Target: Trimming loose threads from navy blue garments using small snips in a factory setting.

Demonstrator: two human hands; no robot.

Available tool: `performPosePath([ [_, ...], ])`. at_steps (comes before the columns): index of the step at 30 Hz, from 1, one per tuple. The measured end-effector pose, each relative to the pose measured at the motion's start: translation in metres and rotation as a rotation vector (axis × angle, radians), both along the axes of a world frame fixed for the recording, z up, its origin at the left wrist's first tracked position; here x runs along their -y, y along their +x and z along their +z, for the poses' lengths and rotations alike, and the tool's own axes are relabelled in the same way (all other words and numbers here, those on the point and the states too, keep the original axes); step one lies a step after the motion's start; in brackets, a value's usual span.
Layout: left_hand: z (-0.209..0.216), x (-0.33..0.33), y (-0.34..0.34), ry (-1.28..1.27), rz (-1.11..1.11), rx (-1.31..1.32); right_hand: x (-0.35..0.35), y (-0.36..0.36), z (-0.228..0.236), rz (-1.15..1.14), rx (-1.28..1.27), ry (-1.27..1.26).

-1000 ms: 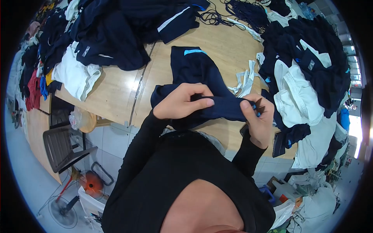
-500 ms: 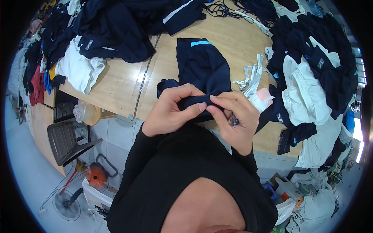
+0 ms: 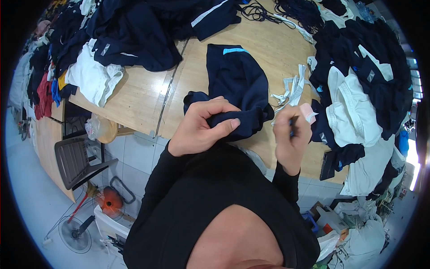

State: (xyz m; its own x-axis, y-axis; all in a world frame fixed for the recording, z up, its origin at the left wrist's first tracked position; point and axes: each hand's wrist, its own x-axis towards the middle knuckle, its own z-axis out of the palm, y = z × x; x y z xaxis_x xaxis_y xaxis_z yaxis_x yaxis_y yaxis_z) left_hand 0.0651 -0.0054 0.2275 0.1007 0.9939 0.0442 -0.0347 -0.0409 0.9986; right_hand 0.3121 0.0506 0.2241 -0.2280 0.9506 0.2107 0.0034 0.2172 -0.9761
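A navy garment (image 3: 235,83) with a light-blue strip at its far end lies on the wooden table, its near edge lifted and folded. My left hand (image 3: 197,130) is closed on that near edge, pinching the cloth between thumb and fingers. To the right, apart from the garment, is my right hand (image 3: 292,143), smeared by motion with its fingers curled. Something small, dark and bluish shows inside the curled fingers; its kind is not clear. White fabric strips (image 3: 293,87) and a pale pink piece (image 3: 307,112) lie just beyond the right hand.
Navy clothes (image 3: 134,38) and a white garment (image 3: 96,76) lie at the far left. Another pile of navy clothing (image 3: 380,98) with white shorts (image 3: 351,107) covers the right side. Dark cords (image 3: 260,11) lie at the back. A grey chair (image 3: 74,161) and fan (image 3: 76,233) stand at lower left.
My right hand has let go of the garment's edge and moved right, away from my left hand. The left hand still pinches the cloth.
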Motion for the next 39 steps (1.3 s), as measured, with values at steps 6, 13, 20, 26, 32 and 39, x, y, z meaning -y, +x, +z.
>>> performPosePath([
  [6,0.002,-0.002,0.008,0.199,0.106,-0.215,0.012,-0.041,0.015,0.03,0.38,0.519],
  [13,0.0,0.002,0.009,0.22,0.14,-0.249,0.008,-0.041,0.014,0.063,0.425,0.485],
  [20,-0.001,0.005,0.004,-0.022,0.038,0.082,0.006,-0.008,-0.003,0.095,-0.092,-0.087],
  [26,-0.001,0.007,0.0,-0.087,0.007,0.135,0.001,-0.008,0.016,0.239,0.291,0.23],
  [32,0.008,0.007,-0.002,-0.077,0.011,0.063,0.006,-0.014,0.032,0.203,0.421,0.169],
  [39,0.013,0.007,0.003,0.03,0.029,-0.066,0.004,-0.014,0.028,0.231,0.418,0.221],
])
